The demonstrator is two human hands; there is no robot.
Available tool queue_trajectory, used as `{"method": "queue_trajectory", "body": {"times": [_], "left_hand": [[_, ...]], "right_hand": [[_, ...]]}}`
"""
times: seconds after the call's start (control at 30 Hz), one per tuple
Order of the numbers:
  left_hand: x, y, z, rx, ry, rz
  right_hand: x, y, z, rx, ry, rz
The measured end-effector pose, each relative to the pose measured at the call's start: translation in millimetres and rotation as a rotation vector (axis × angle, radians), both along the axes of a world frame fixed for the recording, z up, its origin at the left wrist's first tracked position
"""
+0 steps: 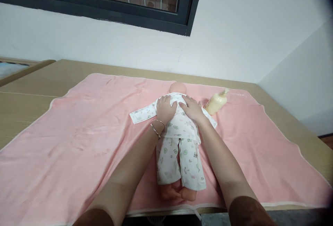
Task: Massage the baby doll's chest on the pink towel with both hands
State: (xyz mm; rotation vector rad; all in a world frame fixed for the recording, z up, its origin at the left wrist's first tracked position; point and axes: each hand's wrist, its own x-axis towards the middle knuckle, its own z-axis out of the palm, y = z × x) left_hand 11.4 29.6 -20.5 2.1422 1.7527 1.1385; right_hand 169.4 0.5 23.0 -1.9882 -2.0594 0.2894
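A baby doll [183, 125] in white printed pyjamas lies stretched out on a pink blanket [85, 139], its head [178, 87] toward the wall and its bare feet toward me. My left hand [165, 109], with a bracelet [157, 129] at the wrist, rests flat on the left side of the doll's upper body. On the right side, my right hand [191, 108] lies flat too, fingers spread over the white top. The two thumbs point toward each other with a small gap between them. One sleeve [143, 113] stretches out to the left; the other is partly behind my right forearm.
A pale yellow bottle [216, 102] with a whitish top lies on the blanket beside the doll's right-hand sleeve. The blanket covers much of a wooden table [75, 67]. Behind it stand a white wall [229, 45] and a dark-framed window [145, 14].
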Motion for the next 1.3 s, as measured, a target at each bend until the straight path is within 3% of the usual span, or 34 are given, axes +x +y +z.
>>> {"method": "queue_trajectory", "body": {"times": [0.2, 0.43, 0.63, 0.77, 0.9, 1.03, 1.17, 1.3], "left_hand": [[-1, 0, 4.2, 0.088, 0.026, -0.11], [1, -11, 7.4, 0.131, 0.006, -0.001], [0, -5, 9.1, 0.092, 0.062, -0.075], [-1, -7, 13.2, 0.125, 0.076, -0.153], [0, -13, 14.2, 0.15, 0.063, -0.109], [1, -10, 11.6, 0.079, 0.087, -0.035], [2, -6, 11.9, 0.04, 0.134, -0.051], [6, -13, 16.9, 0.071, 0.158, -0.059]], "right_hand": [[-11, -7, 7.0, 0.053, -0.021, 0.002], [-26, -27, 28.7, 0.077, -0.171, 0.026], [-11, -6, 11.1, -0.027, -0.044, -0.061], [-22, -12, 10.3, -0.001, -0.119, -0.071], [-37, -27, 19.7, 0.035, -0.216, -0.068], [-26, -18, 15.9, 0.005, -0.172, -0.059], [-14, -4, 7.2, -0.051, -0.076, -0.033], [-30, -18, 14.1, -0.018, -0.147, -0.084]]}}
